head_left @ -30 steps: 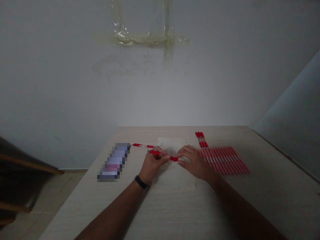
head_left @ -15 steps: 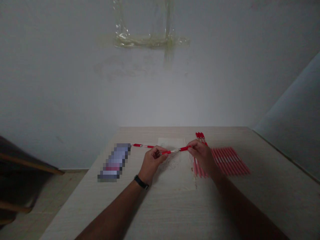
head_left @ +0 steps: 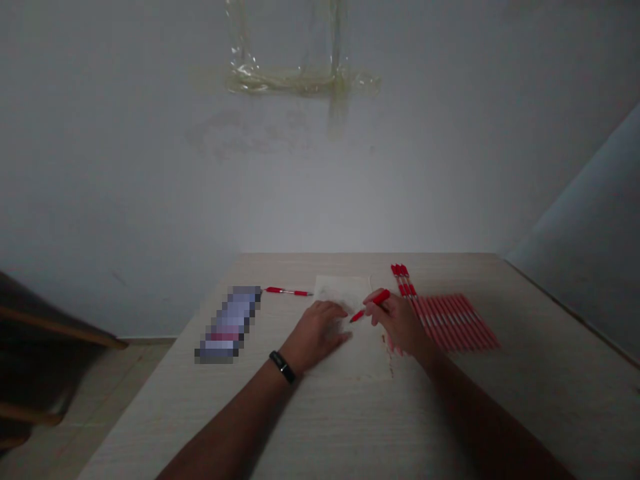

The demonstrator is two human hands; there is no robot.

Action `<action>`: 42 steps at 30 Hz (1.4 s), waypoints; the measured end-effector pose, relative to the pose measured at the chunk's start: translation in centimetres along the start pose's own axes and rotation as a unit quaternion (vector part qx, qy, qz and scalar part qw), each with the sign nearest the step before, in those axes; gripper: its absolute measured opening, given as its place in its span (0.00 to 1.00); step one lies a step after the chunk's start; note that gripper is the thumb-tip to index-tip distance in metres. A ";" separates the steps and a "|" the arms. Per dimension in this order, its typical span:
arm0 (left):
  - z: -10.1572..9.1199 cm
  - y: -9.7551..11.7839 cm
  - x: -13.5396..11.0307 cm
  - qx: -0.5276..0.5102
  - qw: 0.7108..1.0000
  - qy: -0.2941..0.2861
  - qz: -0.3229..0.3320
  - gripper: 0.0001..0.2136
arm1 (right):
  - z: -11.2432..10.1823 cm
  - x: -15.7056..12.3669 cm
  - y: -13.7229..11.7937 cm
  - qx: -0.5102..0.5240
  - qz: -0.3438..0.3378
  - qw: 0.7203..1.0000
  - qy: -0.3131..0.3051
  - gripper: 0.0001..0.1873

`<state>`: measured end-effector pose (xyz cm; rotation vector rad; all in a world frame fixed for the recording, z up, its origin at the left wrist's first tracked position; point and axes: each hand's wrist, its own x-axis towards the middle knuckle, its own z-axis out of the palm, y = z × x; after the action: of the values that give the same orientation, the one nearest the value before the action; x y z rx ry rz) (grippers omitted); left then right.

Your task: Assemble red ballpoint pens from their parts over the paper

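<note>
Bench (head_left: 320, 427) by a pale wall (head_left: 125, 167), a red pen (head_left: 357, 316) in the right hand (head_left: 397, 323)

Clear tape (head_left: 290, 81) is stuck to the wall above the far edge of the bench, and tiled floor (head_left: 115, 380) shows past its left edge. Around the middle of the bench, nearer the far edge than the near one, lies a sheet of paper (head_left: 350, 357) with dark marks on it and a ragged right side. The right hand is closed around the red pen, gripping it over the paper with the point slanting down and to the left. Whether the point touches the sheet, I cannot tell. The left hand (head_left: 317, 333) lies on the paper, loosely spread and holding nothing, with a black wristband (head_left: 283, 367) behind it. A second pen (head_left: 287, 291), also red, lies sideways between the paper and a phone (head_left: 230, 323), which sits near the left edge and is blurred into blocks. Toward the right edge, a row of pens (head_left: 457, 323) is laid side by side, partly hidden by the right hand and arm. Three more pens (head_left: 407, 291) lie together at the row's far left corner, pointing toward the far edge.
</note>
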<state>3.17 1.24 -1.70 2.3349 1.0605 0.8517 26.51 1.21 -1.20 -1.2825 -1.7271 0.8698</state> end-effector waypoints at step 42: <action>1.1 -1.6 -0.7 0.094 0.993 -0.067 -0.035 0.25 | -0.3 0.6 0.5 0.000 -0.016 0.995 0.097 0.12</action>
<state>2.72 1.48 -3.65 2.4537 1.2027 0.5826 26.92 1.89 -1.35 -1.2914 -1.5912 0.7018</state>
